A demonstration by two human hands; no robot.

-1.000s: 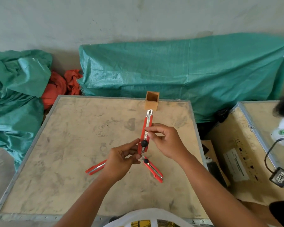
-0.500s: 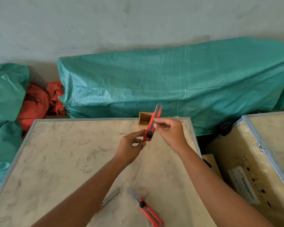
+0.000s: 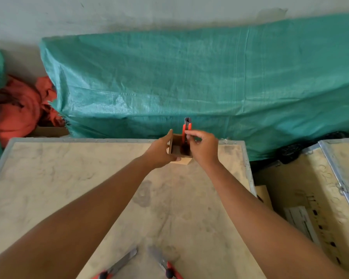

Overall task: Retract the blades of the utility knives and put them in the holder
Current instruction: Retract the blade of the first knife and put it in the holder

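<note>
Knife: my right hand (image 3: 203, 147) pinches the red utility knife (image 3: 186, 130) upright, lower end inside the holder (image 3: 179, 158) at table's (image 3: 48, 188) twelve o'clock.
Holder: my left hand (image 3: 161, 152) cups its side; only this knife inside.
Advice: I'd lower straight, steadying it.
Remaining: two knives (image 3: 117, 266) at six o'clock, blades out.

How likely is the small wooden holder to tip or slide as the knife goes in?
Probably tippy: the holder looks tall for its narrow base, and the left hand steadies its side. Likely light, being small, open and thin-walled. The red knife, in the right hand, stands above the rim, raising the load.
</note>
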